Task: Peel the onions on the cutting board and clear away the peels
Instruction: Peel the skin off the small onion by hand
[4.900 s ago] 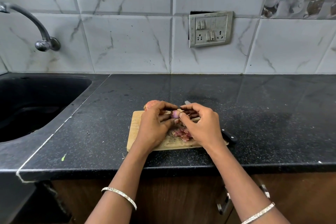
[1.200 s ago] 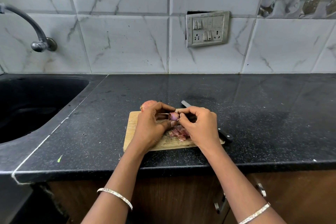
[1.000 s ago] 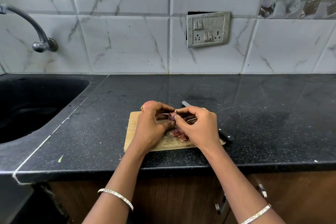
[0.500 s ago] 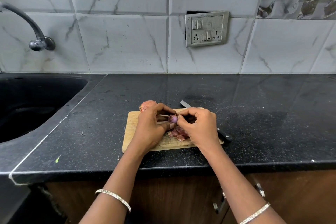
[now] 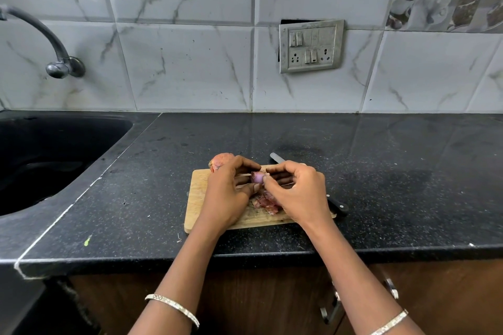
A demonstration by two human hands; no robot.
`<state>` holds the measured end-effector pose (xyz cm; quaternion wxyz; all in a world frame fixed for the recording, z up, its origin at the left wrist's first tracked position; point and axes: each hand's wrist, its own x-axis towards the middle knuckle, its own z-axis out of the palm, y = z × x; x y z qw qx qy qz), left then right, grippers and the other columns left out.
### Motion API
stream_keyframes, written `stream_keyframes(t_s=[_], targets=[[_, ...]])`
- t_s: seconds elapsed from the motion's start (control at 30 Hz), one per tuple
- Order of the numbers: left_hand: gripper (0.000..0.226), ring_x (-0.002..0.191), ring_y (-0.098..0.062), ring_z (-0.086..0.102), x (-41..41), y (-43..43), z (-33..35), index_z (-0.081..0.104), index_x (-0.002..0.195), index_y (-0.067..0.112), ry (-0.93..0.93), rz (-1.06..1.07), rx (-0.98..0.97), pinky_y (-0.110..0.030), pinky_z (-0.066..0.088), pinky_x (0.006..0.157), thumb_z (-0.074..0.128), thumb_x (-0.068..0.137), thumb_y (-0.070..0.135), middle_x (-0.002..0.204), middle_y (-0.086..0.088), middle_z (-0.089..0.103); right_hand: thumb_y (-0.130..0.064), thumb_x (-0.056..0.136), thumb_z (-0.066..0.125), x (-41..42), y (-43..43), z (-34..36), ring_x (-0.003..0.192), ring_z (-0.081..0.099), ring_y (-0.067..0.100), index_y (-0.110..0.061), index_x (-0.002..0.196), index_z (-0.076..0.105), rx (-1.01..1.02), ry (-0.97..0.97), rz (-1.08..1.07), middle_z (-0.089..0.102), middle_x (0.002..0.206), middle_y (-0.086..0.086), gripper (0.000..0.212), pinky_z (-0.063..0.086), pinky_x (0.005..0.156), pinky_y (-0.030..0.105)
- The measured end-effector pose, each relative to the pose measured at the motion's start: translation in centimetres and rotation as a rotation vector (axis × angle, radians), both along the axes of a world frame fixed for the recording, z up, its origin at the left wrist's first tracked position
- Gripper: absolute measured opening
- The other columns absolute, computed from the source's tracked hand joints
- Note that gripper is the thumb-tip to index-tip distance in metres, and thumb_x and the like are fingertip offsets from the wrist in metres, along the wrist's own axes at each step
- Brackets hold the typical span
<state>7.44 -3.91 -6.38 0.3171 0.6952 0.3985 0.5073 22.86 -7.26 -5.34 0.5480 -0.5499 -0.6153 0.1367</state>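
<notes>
1. The small onion (image 5: 257,176) sits at the centre of the frame, held just above the far half of the cutting board (image 5: 198,198), between the two hands.
2. The left hand (image 5: 226,196) grips it from the left, with the thumb over the top and curled fingers underneath. It acts as the holder.
3. The right hand (image 5: 296,193) comes in from the right, its thumb and forefinger closed in a pinch at the onion's right edge. Whether they hold a loose flap of skin or the bulb itself is too small to tell.
4. The relation that counts is that the skin to be pulled faces right, toward the pinching hand, so a strip would probably come away to the right and down. The onion's long axis seems to run across the frame, though this is uncertain.
5. The peels (image 5: 268,202) lie in a heap on the board directly below the onion, between the wrists, so a freed strip should drop straight onto them.
6. A second onion (image 5: 221,160), unpeeled, rests at the board's far left corner, just behind the left knuckles, nearer that hand.
7. The knife (image 5: 276,157) lies diagonally behind and under the right hand, untouched.
</notes>
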Motion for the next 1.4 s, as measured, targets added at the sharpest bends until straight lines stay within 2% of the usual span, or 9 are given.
stream_keyframes(t_s=[0.1, 0.27, 0.5, 0.67, 0.83, 0.93, 1.03, 1.23, 1.4], targets=[[0.032, 0.097, 0.001, 0.070, -0.1, 0.1, -0.1, 0.067, 0.104, 0.017, 0.006, 0.014, 0.020, -0.016, 0.056, 0.086, 0.077, 0.083, -0.005, 0.103, 0.010, 0.071, -0.025, 0.080, 0.084, 0.1, 0.2, -0.1, 0.073, 0.069, -0.005, -0.019, 0.089, 0.081, -0.007, -0.022, -0.006, 0.075, 0.079, -0.013, 0.011, 0.051, 0.068, 0.008], [0.030, 0.099, -0.003, 0.071, -0.2, 0.1, -0.1, 0.068, 0.103, 0.018, -0.031, -0.025, -0.013, -0.022, 0.058, 0.088, 0.080, 0.082, 0.000, 0.105, 0.007, 0.072, -0.020, 0.085, 0.079, 0.5, 0.7, -0.5, 0.074, 0.070, 0.000, -0.020, 0.086, 0.079, -0.017, -0.028, -0.022, 0.075, 0.077, -0.011, 0.002, 0.057, 0.073, 0.022], [0.028, 0.091, -0.008, 0.074, -0.2, -0.1, 0.2, 0.069, 0.096, 0.017, -0.088, -0.031, -0.038, -0.024, 0.060, 0.083, 0.086, 0.076, 0.007, 0.097, 0.005, 0.075, -0.016, 0.086, 0.075, 0.4, 0.6, -0.5, 0.069, 0.067, 0.002, -0.013, 0.082, 0.074, -0.008, -0.029, -0.023, 0.072, 0.071, -0.007, 0.005, 0.049, 0.063, 0.011], [0.033, 0.100, -0.020, 0.073, -0.4, 0.1, 0.0, 0.068, 0.101, 0.011, -0.193, -0.073, -0.114, -0.034, 0.060, 0.091, 0.084, 0.076, -0.003, 0.105, -0.006, 0.074, -0.018, 0.087, 0.073, 0.6, 0.9, -0.8, 0.068, 0.065, 0.001, -0.017, 0.083, 0.071, -0.007, -0.057, -0.089, 0.070, 0.072, -0.008, 0.005, 0.046, 0.061, 0.009], [0.035, 0.106, -0.024, 0.071, -0.5, 0.1, -0.1, 0.067, 0.101, 0.016, -0.203, -0.093, -0.125, -0.035, 0.057, 0.096, 0.080, 0.078, -0.008, 0.108, -0.006, 0.073, -0.016, 0.088, 0.071, 0.7, 1.1, -0.9, 0.068, 0.065, 0.001, -0.017, 0.084, 0.071, 0.000, -0.066, -0.127, 0.069, 0.073, -0.008, 0.004, 0.044, 0.061, 0.007], [0.037, 0.109, -0.025, 0.069, -0.5, 0.2, -0.1, 0.068, 0.103, 0.017, -0.213, -0.087, -0.120, -0.035, 0.056, 0.097, 0.080, 0.079, -0.008, 0.110, -0.005, 0.072, -0.011, 0.085, 0.071, 0.7, 1.0, -0.8, 0.071, 0.066, 0.003, -0.019, 0.089, 0.071, 0.004, -0.028, -0.118, 0.071, 0.078, -0.008, 0.009, 0.053, 0.065, 0.015], [0.041, 0.104, -0.023, 0.072, -0.5, 0.0, 0.1, 0.066, 0.106, 0.013, -0.245, -0.087, -0.140, -0.029, 0.059, 0.088, 0.082, 0.076, -0.009, 0.110, -0.006, 0.072, -0.012, 0.082, 0.073, 0.3, 0.5, -0.4, 0.077, 0.068, 0.003, -0.021, 0.105, 0.072, 0.010, -0.004, -0.035, 0.071, 0.094, -0.012, 0.024, 0.058, 0.068, 0.023], [0.040, 0.100, -0.016, 0.073, -0.4, -0.3, 0.3, 0.064, 0.109, 0.006, -0.205, -0.055, -0.098, -0.027, 0.060, 0.086, 0.081, 0.076, -0.010, 0.108, -0.006, 0.074, -0.025, 0.083, 0.082, -0.5, -0.2, 0.1, 0.066, 0.069, -0.002, -0.017, 0.104, 0.079, 0.016, -0.017, 0.071, 0.071, 0.076, -0.018, 0.022, 0.055, 0.061, 0.014], [0.046, 0.099, -0.017, 0.074, -0.5, -0.3, 0.2, 0.065, 0.106, 0.013, -0.192, -0.051, -0.118, -0.032, 0.060, 0.086, 0.087, 0.071, -0.005, 0.105, -0.004, 0.076, -0.015, 0.085, 0.078, -0.3, -0.2, 0.2, 0.078, 0.062, -0.021, -0.015, 0.098, 0.081, 0.049, -0.048, 0.053, 0.062, 0.074, -0.033, 0.013, 0.044, 0.068, 0.000]])
